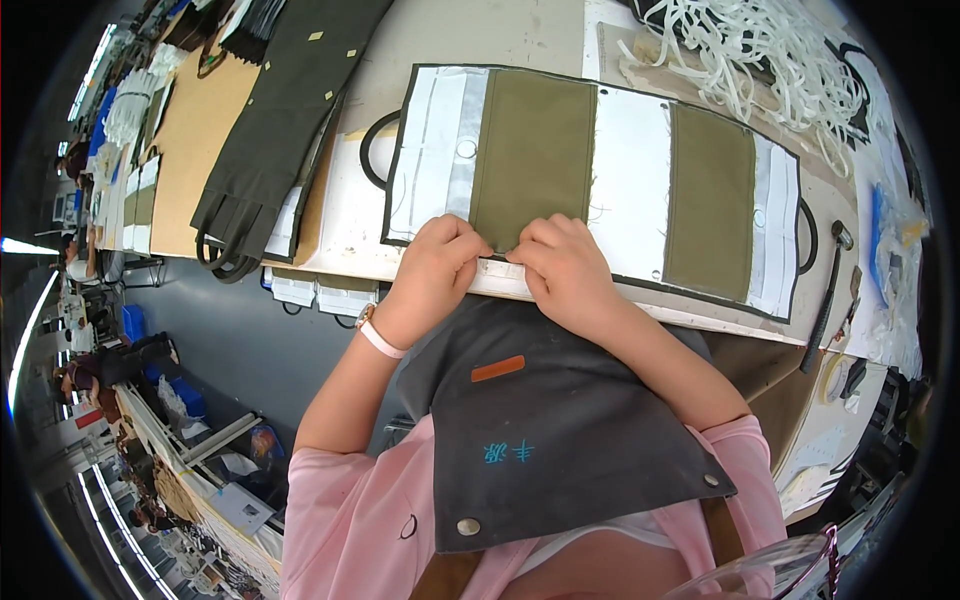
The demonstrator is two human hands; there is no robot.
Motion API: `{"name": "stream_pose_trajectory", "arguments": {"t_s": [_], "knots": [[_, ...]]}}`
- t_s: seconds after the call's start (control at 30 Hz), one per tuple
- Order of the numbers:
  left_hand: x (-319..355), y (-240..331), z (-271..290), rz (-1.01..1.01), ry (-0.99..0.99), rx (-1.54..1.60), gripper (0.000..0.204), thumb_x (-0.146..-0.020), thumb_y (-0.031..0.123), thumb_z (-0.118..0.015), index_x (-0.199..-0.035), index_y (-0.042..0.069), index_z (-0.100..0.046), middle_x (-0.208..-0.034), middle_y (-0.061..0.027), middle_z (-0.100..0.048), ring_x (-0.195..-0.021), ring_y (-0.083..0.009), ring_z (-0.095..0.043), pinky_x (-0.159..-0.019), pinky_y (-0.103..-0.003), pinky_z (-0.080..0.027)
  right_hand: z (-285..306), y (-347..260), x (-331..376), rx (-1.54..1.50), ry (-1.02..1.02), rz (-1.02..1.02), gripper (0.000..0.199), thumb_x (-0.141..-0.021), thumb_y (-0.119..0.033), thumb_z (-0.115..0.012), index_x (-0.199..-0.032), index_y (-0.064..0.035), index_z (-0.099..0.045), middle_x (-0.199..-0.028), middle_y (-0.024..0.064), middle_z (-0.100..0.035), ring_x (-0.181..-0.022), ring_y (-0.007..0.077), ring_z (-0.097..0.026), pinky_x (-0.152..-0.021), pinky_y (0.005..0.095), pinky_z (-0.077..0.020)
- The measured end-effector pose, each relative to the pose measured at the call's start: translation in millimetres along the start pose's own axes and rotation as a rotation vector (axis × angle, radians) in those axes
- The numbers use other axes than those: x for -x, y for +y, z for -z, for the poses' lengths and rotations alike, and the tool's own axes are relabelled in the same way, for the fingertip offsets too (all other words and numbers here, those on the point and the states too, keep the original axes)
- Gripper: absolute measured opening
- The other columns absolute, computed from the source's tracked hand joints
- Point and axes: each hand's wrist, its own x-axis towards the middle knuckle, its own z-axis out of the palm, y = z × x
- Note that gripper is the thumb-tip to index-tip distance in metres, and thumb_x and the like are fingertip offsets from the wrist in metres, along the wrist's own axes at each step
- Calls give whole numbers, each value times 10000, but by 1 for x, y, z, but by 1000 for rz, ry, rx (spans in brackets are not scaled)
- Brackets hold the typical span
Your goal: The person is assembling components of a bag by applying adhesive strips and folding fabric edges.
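A flat fabric bag panel (pixel 540 150) with olive and white sections, dark edge binding and a black loop handle at each end lies across the table in front of me. My left hand (pixel 438 262) pinches its near edge at the olive section, thumb and fingers pressed together. Close beside it on the right, my right hand (pixel 568 262) grips the same edge in a similar pinch. A narrow gap separates the two sets of fingertips. Round snaps show on the pale end sections, and loose threads hang along one seam. My fingers cover the bit of edge they hold.
A dark green fabric stack (pixel 275 120) with black handles lies at the left. White straps (pixel 755 60) are heaped at the far right. A hammer (pixel 826 300) rests right of the panel, near a tape roll (pixel 834 380). The table's front edge (pixel 345 262) runs just below my hands.
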Motion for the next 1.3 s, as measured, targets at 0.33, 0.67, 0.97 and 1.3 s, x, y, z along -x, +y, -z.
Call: {"name": "stream_pose_trajectory", "arguments": {"t_s": [0.33, 0.67, 0.97, 1.3], "knots": [[8, 10, -6, 7, 119, -116, 202, -800, -94, -598, -954, 25, -650, -943, -117, -599, -889, -307, -594, -777, -379, -493, 0, 0, -1, -72, 64, -29, 147, -760, 43, -624, -871, -51, -608, -847, 68, -572, -819, 283, -539, -752, 384, -430], [7, 6, -2, 14, 101, -32, 171, -791, -78, -607, -924, 29, -622, -924, -117, -596, -881, -318, -592, -770, -389, -494, 10, -3, -7, -135, -62, -104, 161, -736, 52, -613, -851, -50, -565, -839, 79, -550, -833, 280, -540, -771, 387, -426], [5, 2, 12, 75, 63, 2, 153, -823, -90, -596, -932, 10, -636, -936, -122, -613, -848, -292, -619, -746, -353, -508, 13, 5, -5, -106, 28, -128, 160, -773, 72, -584, -859, -61, -606, -864, 86, -567, -847, 294, -537, -772, 397, -424], [20, 4, 1, 92, 195, -68, 179, -836, -83, -611, -976, 6, -678, -957, -122, -624, -849, -282, -619, -743, -335, -508, 9, 6, -1, -53, -58, -30, 249, -790, 30, -627, -944, -117, -758, -856, 29, -572, -844, 227, -527, -784, 355, -397]]}}
